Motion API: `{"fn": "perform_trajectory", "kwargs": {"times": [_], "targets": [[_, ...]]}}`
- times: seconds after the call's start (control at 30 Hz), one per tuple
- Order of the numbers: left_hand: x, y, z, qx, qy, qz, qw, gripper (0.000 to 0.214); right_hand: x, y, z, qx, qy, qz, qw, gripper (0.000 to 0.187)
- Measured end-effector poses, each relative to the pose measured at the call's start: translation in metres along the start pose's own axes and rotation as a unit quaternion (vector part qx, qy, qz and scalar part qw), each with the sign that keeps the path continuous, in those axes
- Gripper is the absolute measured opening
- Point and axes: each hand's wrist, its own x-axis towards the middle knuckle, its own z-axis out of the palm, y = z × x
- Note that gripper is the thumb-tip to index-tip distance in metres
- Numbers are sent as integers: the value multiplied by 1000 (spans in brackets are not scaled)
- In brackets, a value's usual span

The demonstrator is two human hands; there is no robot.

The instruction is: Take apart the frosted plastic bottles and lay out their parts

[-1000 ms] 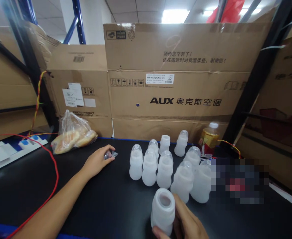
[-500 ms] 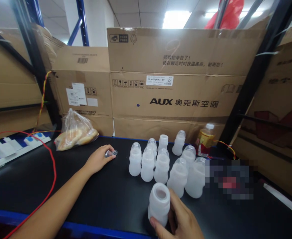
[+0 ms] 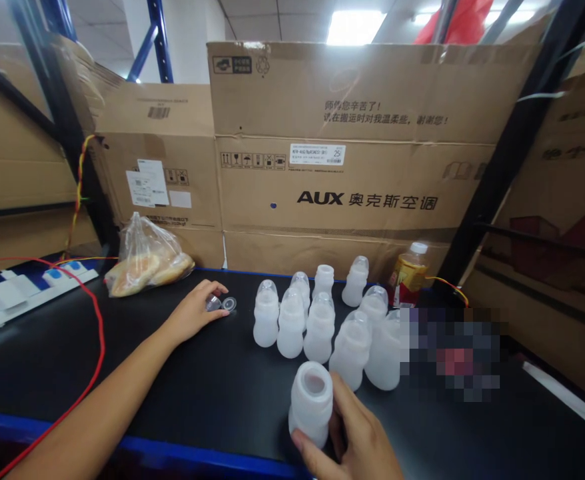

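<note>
L hand [image 3: 191, 312] has opened, fingers lifted, just beside two clear caps [image 3: 229, 304] on black bench top [image 3: 47, 373]. Nine white silicone bottles [image 3: 319, 330] stand upright in a cluster, R of caps; R hand [image 3: 360, 433] grips tenth bottle [image 3: 311, 403] at bench front, open end up.

Bottles [image 3: 291, 327] on the table [image 3: 47, 360] — bagged bread [image 3: 147, 263] to their left

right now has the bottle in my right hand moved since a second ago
No, it looks unmoved: the bottle in the right hand sits as before beside the nearest standing bottle; only the view shifted.
</note>
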Motion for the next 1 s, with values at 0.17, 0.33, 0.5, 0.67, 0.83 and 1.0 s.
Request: {"fn": "perform_trajectory", "kwargs": {"times": [0.17, 0.33, 0.5, 0.67, 0.83, 1.0], "targets": [[-12, -3, -9, -26, 16, -40, 999, 41, 1, -5, -4, 5, -8, -10, 1000, 45], [-21, -2, -14, -68, 11, -80, 994, 37, 1, -2, -1, 12, 5, -9, 1000, 51], [-25, 10, -21, -98, 62, -106, 988, 34, 2, -6, -4, 2, 4, -10, 1000, 50], [-42, 38, -25, -142, 153, -111, 972, 44, 5, -14, -11, -1, -14, -10, 1000, 47], [-77, 83, -10, -197, 175, -90, 961, 43, 4, -18, -15, 7, -15, -6, 1000, 46], [-86, 152, -16, -215, 138, -13, 967, 38, 2, -20, -11, 118, -9, 53, 992, 66]]}}
